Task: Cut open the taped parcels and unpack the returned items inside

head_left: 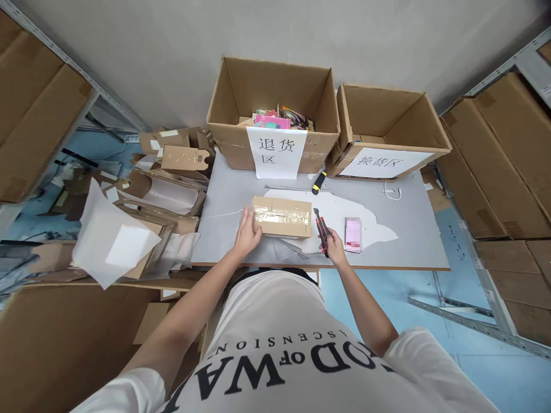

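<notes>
Left hand (247,232) is laid flat with fingers spread against the left end of a small brown cardboard parcel sealed with clear tape (282,217), pressing on it rather than gripping anything. Right hand (333,245) is closed around a red and black utility knife (321,228), which points away from the person and sits just beside the parcel's right end; can't really tell if the blade is out, it's too small to see. The parcel lies near the front edge of a grey table (422,241), partly on a torn white sheet (365,218).

Just right of the knife hand there's a small pink packet (353,234), blurred out. Further back, a yellow and black cutter (319,182) lies on the table in front of two open cardboard boxes. The bigger one (275,92) has colourful items inside and a white paper label, the second one (390,123) sits to its right with its own label. Left of the table there's a messy heap of flattened cardboard scraps (167,189).
</notes>
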`<state>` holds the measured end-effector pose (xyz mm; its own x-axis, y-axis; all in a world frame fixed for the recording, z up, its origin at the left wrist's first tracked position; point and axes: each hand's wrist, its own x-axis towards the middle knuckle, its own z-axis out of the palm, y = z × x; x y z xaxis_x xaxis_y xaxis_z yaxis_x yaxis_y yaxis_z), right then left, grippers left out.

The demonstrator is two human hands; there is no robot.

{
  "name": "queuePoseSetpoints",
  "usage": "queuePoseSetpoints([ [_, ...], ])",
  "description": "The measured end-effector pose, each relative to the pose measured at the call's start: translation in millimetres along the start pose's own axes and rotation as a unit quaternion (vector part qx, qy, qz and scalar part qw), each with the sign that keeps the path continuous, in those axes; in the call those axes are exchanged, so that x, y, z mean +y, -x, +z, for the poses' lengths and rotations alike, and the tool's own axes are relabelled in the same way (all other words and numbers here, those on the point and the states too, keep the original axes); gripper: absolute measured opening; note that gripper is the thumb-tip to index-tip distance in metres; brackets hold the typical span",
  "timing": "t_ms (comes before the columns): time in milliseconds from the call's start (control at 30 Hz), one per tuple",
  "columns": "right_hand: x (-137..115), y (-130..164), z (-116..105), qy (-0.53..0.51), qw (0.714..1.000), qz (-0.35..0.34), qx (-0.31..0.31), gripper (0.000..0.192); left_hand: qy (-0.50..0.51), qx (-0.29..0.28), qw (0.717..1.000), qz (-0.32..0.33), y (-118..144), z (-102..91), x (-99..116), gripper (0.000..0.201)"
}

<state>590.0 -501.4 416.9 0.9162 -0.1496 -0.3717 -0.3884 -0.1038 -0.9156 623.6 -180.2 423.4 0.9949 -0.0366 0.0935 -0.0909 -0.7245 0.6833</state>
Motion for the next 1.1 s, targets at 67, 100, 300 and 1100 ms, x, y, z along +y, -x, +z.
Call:
queuePoseSetpoints([
  [67,4,6,-4,0.012,1.000,0.001,-0.017,0.054,-0.092,-0.055,0.992,0.068,-7,-1.4,13,0.082],
  [100,6,8,-5,0.013,1.000,0.001,-0.024,0.055,-0.133,-0.080,0.984,0.090,-11,-0.9,19,0.088],
  [300,1,9,-10,0.044,0.998,-0.008,-0.051,0.062,-0.250,-0.151,0.950,0.110,-29,10.9,43,0.101],
  [1100,-18,20,-62,0.130,0.971,0.034,-0.199,0.064,-0.209,-0.139,0.963,0.097,-28,18.6,37,0.107],
])
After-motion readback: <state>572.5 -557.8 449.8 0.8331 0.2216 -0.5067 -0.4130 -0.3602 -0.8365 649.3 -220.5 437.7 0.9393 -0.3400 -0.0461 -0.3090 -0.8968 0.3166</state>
